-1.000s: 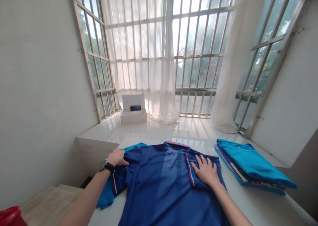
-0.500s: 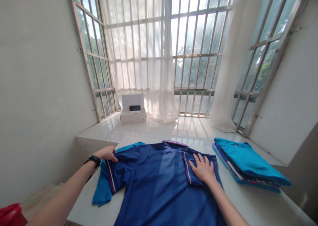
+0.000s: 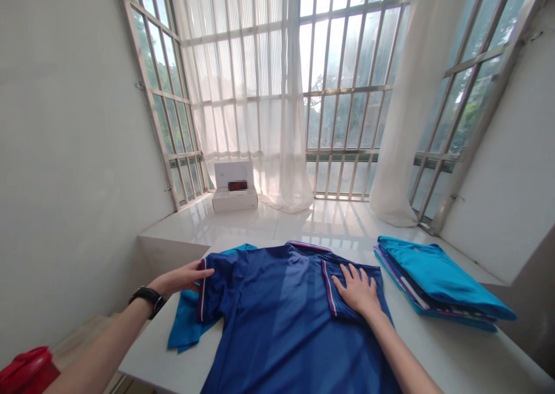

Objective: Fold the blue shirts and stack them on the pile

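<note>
A navy polo shirt (image 3: 277, 324) lies spread on the white table, its collar toward the window. Its right sleeve is folded inward over the body, and my right hand (image 3: 356, 289) rests flat on that sleeve with fingers spread. At the far left, my left hand (image 3: 186, 278), a black watch on its wrist, pinches the edge of the other sleeve by its striped cuff. Beneath that sleeve shows a light blue garment (image 3: 184, 322), mostly hidden by the polo shirt.
A pile of folded clothes (image 3: 446, 278), bright blue on top, sits at the right. On the window ledge stands a white box (image 3: 235, 199) before sheer curtains (image 3: 281, 168) and a barred window. Something red (image 3: 28, 371) shows at the lower left.
My left hand has drawn the left sleeve's cuff inward and turned it more upright. My right hand stays on the folded sleeve. The view has shifted slightly.
</note>
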### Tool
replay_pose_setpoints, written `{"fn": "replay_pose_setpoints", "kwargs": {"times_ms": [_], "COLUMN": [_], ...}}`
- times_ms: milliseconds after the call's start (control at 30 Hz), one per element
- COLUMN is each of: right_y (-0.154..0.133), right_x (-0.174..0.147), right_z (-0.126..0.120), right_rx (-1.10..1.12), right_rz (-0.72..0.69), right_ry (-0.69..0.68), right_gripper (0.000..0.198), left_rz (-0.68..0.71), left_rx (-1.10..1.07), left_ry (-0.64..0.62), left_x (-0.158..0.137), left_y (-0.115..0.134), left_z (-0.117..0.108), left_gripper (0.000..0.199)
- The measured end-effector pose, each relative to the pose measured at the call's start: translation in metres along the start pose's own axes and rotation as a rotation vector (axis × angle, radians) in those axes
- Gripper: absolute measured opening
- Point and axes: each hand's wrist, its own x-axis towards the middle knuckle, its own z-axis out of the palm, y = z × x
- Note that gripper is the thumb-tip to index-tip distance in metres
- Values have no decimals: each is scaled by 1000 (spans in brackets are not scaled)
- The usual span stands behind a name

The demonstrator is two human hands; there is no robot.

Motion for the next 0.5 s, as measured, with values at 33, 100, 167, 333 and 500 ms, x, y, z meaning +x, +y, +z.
{"fn": "replay_pose_setpoints", "kwargs": {"times_ms": [33,100,167,333,500], "right_y": [0,0,0,0,1], "right_x": [0,-1,-1,-1,-1], "right_z": [0,0,-1,-1,1], "right_rx": [0,1,3,11,18], "right_rz": [-1,-4,-5,-5,-8], "right_ry": [0,0,1,4,7], "right_gripper": [75,75,75,75,75], "left_rz": [-3,-12,-55,-107,37], "left_rx": [47,162,236,160,67], "left_ry": [-20,-18,3,27,189], "left_x": [0,3,6,13,13], "left_y": [-1,-5,-12,-29,-11], "left_z": [3,5,4,-2,9], "left_gripper": [77,76,71,80,81]}}
